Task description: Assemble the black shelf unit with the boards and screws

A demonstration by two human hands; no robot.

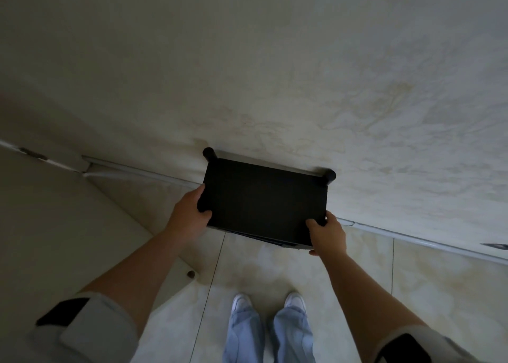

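Observation:
The black shelf unit is seen from above, standing against the pale wall, its flat top board facing me. Two round black post ends show at its far corners, one at the left and one at the right. My left hand grips the near left corner, thumb on top and fingers curled round the post there. My right hand grips the near right corner, with the thumb on the top board. Lower boards are mostly hidden under the top one.
A pale marbled wall rises right behind the shelf, with a white skirting strip along its base. A white door or panel stands at the left. The tiled floor lies below, with my feet in white shoes.

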